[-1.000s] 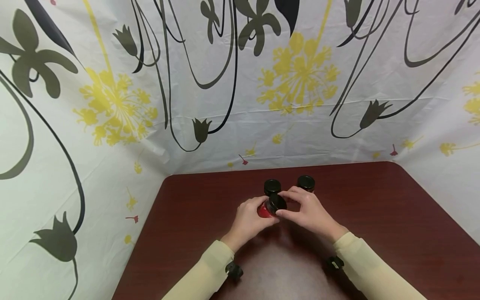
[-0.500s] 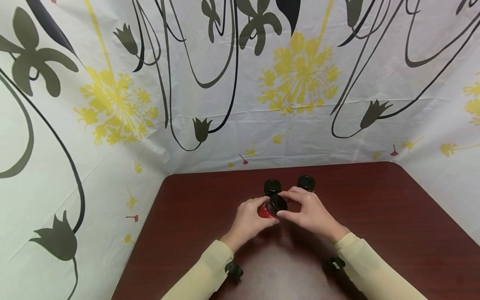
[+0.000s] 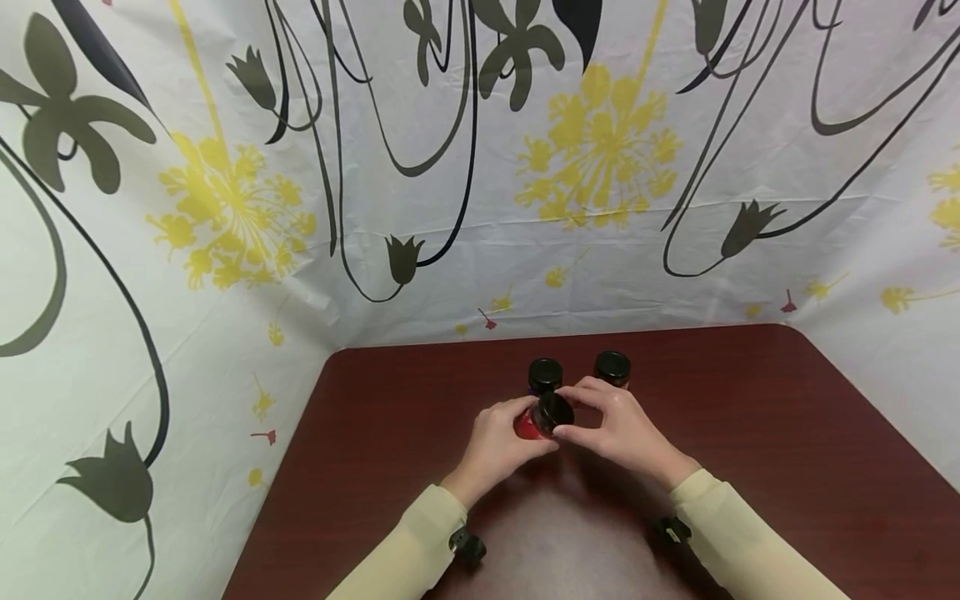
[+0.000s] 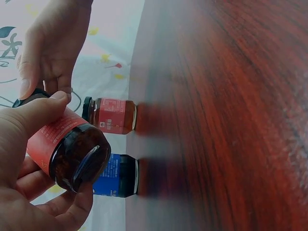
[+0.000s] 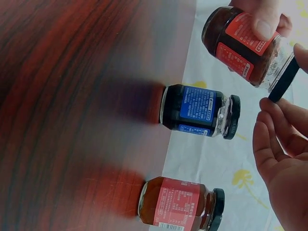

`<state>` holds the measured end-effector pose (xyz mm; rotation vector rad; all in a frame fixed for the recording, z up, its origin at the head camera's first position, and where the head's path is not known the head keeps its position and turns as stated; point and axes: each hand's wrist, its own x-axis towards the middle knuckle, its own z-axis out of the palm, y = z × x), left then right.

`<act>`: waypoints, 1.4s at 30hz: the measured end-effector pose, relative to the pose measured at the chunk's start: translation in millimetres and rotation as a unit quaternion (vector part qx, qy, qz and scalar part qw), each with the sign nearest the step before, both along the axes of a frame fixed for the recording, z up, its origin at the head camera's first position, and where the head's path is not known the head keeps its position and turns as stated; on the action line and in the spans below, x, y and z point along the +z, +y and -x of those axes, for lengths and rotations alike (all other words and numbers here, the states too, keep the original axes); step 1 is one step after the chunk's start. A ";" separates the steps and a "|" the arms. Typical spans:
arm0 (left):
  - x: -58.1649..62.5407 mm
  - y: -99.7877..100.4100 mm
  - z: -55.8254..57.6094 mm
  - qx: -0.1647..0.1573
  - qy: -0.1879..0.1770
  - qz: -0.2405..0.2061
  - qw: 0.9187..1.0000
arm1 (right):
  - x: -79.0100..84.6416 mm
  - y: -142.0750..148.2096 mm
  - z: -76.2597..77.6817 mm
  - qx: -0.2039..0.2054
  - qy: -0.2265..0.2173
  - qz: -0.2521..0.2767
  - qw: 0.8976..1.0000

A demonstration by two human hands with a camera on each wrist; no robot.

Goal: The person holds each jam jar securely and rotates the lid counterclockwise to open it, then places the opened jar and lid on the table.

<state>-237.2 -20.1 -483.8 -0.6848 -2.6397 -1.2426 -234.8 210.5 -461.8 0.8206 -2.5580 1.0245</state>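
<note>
My left hand (image 3: 497,440) grips a glass jar (image 5: 239,45) of dark contents with a red label, holding it tilted above the table. Between the thumb and fingers of my right hand (image 3: 624,427) is the rim of its black lid (image 5: 285,79), which sits at the jar's mouth. Behind the held jar stands an upright blue-label jar (image 5: 196,107) with a black lid. Farther right, a pink-label jar (image 5: 176,204) stands upright, also black-lidded. In the head view, my hands partly hide the held jar and the two standing ones.
The dark red wooden table (image 3: 405,400) reaches back to a white patterned cloth (image 3: 480,250), which hangs behind it and along the sides. Both standing jars are near the table's far edge. Dark devices (image 3: 468,546) are strapped to both wrists.
Held jar and lid have dipped slightly, and the right hand has come down a little with them. Both hands keep their holds. The standing jars have not moved.
</note>
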 end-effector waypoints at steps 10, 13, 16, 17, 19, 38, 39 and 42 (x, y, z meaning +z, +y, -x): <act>-0.2 0.5 -0.9 0.011 0.008 -0.001 1.000 | -2.8 2.7 -1.0 -0.005 -0.004 -0.002 1.000; 0.1 1.0 -0.2 0.014 0.013 0.005 1.000 | -2.1 3.2 -0.8 -0.006 -0.004 -0.001 1.000; -0.6 1.2 -0.3 0.015 0.009 0.005 1.000 | -2.0 2.3 -0.4 -0.009 -0.008 0.000 1.000; -1.1 1.5 -0.4 0.015 0.009 0.006 1.000 | -2.0 1.8 -0.3 -0.012 -0.008 -0.003 1.000; -1.8 1.7 -0.8 0.016 0.007 0.006 1.000 | -2.4 0.8 0.1 -0.016 -0.005 -0.007 1.000; -5.2 1.7 -3.2 0.017 0.002 0.008 1.000 | -1.9 -4.2 -1.8 -0.025 -0.002 -0.005 1.000; -5.3 1.5 -3.1 0.017 0.003 0.008 1.000 | -1.9 -4.6 -1.6 -0.024 0.000 -0.006 1.000; -5.6 0.9 -2.9 0.016 0.005 0.008 1.000 | -1.7 -5.1 -1.1 -0.024 0.003 -0.006 1.000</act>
